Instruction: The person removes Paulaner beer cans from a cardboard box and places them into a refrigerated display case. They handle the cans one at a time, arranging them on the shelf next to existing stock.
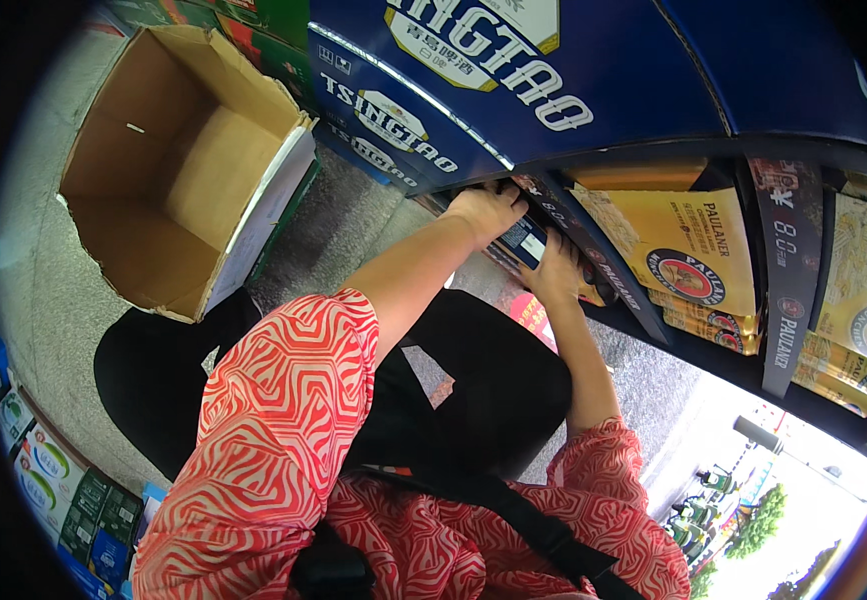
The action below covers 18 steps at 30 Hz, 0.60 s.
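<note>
My left hand (pixel 483 213) reaches to the lower shelf beneath the blue beer cartons, its fingers bent over the edge of a dark pack (pixel 521 238) with a white label patch. On the right side of the same pack rests my right hand (pixel 555 271), fingers pointing into the shelf and partly hidden by the Paulaner price strip (pixel 579 240). Both hands seem to touch the pack; how firmly they hold it cannot be told. Beside my right hand, yellow Paulaner beer packs (pixel 685 247) stand on the shelf between dark dividers.
An empty, open cardboard box (pixel 215 172) with torn edges stands on the grey floor at the left. Blue Tsingtao cartons (pixel 418 127) are stacked above the shelf. More cartons (pixel 47 472) line the lower left. My bent knees are close below my arms.
</note>
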Each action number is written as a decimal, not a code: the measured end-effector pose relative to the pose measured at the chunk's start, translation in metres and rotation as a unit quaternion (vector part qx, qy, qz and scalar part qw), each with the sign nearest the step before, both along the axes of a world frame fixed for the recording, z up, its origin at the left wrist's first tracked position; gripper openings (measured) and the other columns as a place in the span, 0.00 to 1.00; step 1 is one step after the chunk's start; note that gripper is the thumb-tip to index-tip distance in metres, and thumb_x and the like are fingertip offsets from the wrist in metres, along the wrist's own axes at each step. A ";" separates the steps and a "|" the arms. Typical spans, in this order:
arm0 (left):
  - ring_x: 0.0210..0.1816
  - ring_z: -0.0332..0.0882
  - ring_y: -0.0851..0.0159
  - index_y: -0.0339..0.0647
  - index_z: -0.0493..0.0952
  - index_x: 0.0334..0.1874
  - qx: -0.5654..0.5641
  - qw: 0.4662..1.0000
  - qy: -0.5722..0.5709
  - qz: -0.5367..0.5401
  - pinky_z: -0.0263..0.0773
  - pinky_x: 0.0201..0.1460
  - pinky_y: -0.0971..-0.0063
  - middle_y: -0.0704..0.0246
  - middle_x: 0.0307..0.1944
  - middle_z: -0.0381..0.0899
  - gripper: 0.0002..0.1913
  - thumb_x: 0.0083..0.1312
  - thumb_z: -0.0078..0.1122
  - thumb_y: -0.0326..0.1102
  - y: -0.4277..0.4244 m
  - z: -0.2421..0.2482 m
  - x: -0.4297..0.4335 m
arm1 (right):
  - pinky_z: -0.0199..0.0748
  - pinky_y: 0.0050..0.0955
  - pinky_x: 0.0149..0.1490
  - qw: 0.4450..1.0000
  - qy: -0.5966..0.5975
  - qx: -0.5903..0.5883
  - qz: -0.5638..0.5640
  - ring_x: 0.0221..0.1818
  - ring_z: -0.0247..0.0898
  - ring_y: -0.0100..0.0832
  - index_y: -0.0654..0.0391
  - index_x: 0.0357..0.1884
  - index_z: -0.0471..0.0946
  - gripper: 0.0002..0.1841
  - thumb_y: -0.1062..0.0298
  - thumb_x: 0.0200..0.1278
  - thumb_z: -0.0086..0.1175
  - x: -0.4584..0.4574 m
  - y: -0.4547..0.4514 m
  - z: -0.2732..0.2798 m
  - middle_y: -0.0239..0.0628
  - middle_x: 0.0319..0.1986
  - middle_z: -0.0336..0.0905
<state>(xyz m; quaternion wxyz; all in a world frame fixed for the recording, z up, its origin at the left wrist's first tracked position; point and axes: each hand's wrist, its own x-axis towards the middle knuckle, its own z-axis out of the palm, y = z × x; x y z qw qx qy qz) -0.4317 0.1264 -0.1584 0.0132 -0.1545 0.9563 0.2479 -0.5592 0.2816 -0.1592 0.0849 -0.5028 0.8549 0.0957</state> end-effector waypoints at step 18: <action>0.47 0.69 0.51 0.38 0.65 0.55 0.094 0.988 0.076 0.099 0.73 0.45 0.64 0.60 0.46 0.69 0.32 0.43 0.62 0.28 0.040 0.096 0.145 | 0.63 0.41 0.54 0.975 -0.082 -0.027 0.203 0.51 0.63 0.46 0.60 0.51 0.66 0.33 0.74 0.36 0.64 0.095 -0.006 0.151 0.43 0.47 0.69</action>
